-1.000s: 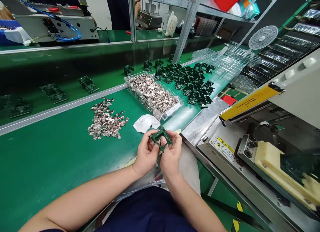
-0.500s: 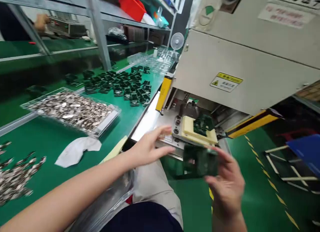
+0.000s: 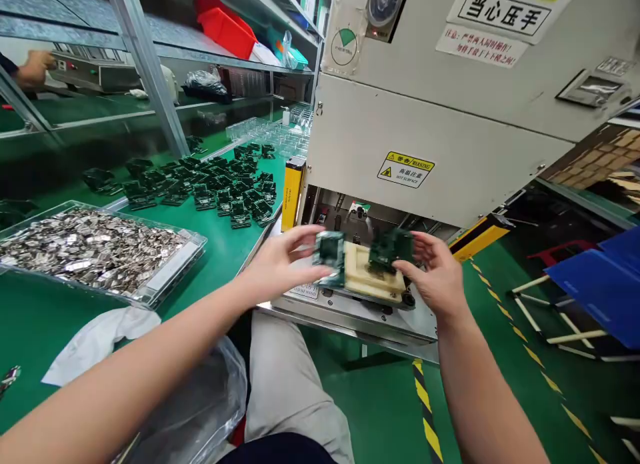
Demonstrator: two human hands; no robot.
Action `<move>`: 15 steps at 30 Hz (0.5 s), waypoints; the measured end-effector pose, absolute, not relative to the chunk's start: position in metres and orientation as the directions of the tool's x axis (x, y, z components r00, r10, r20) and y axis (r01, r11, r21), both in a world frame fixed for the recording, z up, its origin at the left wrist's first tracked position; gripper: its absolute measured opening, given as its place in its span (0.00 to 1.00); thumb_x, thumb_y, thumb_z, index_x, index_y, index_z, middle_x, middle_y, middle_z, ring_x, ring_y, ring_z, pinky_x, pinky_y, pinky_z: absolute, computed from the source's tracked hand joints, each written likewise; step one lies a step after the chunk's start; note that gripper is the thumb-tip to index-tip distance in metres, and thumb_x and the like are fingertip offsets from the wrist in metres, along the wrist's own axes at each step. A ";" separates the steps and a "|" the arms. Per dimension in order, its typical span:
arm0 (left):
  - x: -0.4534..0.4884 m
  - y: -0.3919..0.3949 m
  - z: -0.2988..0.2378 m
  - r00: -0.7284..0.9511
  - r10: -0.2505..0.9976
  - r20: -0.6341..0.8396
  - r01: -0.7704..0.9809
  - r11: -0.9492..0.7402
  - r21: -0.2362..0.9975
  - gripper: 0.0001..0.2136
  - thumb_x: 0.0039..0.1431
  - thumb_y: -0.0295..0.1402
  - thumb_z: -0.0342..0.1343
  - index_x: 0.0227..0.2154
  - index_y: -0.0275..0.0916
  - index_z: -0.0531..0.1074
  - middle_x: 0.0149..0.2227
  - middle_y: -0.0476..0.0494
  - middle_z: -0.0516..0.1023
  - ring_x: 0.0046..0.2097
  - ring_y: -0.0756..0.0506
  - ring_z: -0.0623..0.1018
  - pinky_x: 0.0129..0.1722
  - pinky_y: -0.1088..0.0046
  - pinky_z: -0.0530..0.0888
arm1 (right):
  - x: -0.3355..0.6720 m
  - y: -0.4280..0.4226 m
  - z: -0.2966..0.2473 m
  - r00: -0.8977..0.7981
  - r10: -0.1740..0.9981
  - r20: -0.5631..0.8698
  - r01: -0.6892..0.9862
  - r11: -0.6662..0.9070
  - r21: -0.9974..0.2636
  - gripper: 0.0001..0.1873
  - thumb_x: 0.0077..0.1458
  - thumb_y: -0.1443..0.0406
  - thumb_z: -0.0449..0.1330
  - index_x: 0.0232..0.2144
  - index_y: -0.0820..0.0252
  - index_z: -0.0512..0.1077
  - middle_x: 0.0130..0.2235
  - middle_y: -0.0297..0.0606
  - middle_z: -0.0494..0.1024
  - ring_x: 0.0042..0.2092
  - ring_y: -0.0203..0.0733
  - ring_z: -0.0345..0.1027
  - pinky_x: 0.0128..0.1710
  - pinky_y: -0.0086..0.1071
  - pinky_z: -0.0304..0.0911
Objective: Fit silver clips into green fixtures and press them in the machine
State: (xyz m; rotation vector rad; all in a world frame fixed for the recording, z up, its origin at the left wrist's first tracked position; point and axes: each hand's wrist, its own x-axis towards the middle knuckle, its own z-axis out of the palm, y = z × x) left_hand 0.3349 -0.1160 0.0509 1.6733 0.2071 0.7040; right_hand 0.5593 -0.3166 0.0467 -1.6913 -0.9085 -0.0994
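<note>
My left hand [image 3: 295, 264] pinches a dark green, square-edged plastic part [image 3: 330, 251] with a paler frame, just left of a cream-coloured block fixture [image 3: 357, 267]. Above the fixture's right side, my right hand [image 3: 433, 267] grips a second dark green part [image 3: 387, 251] by its right edge. That part is blurred by motion and looks tilted; whether it still touches the fixture I cannot tell. The fixture sits on the metal bed of a beige press machine [image 3: 365, 124], and a shallow recess shows in its top.
Yellow guard bars [image 3: 293, 194] flank the press opening. On the green bench lie many dark green parts [image 3: 215, 184], a clear tray [image 3: 170, 271] of small metal pieces and a white cloth [image 3: 95, 344]. A blue panel [image 3: 595, 291] stands right; a person's hand [image 3: 37, 67] shows far left.
The green part in my right hand has passed to my left hand. My right hand has moved up to the fixture and taken hold of the part that lay there. The view has shifted right.
</note>
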 end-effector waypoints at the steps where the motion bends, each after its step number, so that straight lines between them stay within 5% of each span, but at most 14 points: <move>1: 0.307 -0.110 0.042 0.799 0.522 0.297 -0.201 -0.234 0.951 0.27 0.40 0.32 0.71 0.48 0.40 0.75 0.45 0.38 0.79 0.46 0.39 0.80 0.52 0.54 0.76 | 0.559 -0.310 0.047 0.660 0.595 0.459 0.621 -0.088 -0.779 0.36 0.35 0.51 0.75 0.46 0.58 0.72 0.42 0.42 0.77 0.44 0.48 0.71 0.47 0.45 0.67; 6: 0.209 -0.098 -0.014 0.813 0.581 0.025 0.087 -0.164 0.983 0.24 0.42 0.34 0.70 0.46 0.44 0.76 0.52 0.36 0.76 0.50 0.37 0.78 0.51 0.54 0.77 | 0.556 -0.297 0.052 0.609 0.711 0.351 0.655 -0.202 -0.728 0.36 0.35 0.46 0.73 0.45 0.57 0.72 0.41 0.43 0.77 0.46 0.53 0.71 0.48 0.47 0.67; 10: 0.210 -0.101 -0.042 0.868 0.473 -0.148 0.215 -0.090 0.972 0.25 0.44 0.37 0.69 0.48 0.43 0.73 0.69 0.36 0.52 0.59 0.35 0.72 0.59 0.52 0.69 | 0.554 -0.319 0.049 0.614 0.719 0.325 0.707 -0.318 -0.631 0.39 0.48 0.47 0.65 0.59 0.53 0.64 0.54 0.45 0.73 0.56 0.56 0.66 0.55 0.48 0.61; 13: 0.227 -0.100 -0.047 0.931 0.331 -0.154 0.185 -0.066 0.980 0.26 0.44 0.36 0.69 0.48 0.45 0.72 0.71 0.40 0.44 0.63 0.35 0.67 0.62 0.51 0.65 | 0.553 -0.371 0.025 0.767 0.529 0.363 0.638 -0.574 -0.513 0.38 0.56 0.44 0.53 0.63 0.57 0.59 0.58 0.52 0.69 0.59 0.61 0.63 0.55 0.53 0.60; 15: 0.235 -0.098 -0.047 0.950 0.283 -0.130 0.157 -0.073 0.985 0.27 0.43 0.36 0.70 0.48 0.45 0.71 0.71 0.41 0.44 0.64 0.35 0.65 0.63 0.52 0.63 | 0.548 -0.412 -0.001 0.886 0.341 0.313 0.454 -0.774 -0.441 0.35 0.60 0.43 0.47 0.60 0.57 0.65 0.48 0.59 0.76 0.50 0.64 0.71 0.44 0.54 0.67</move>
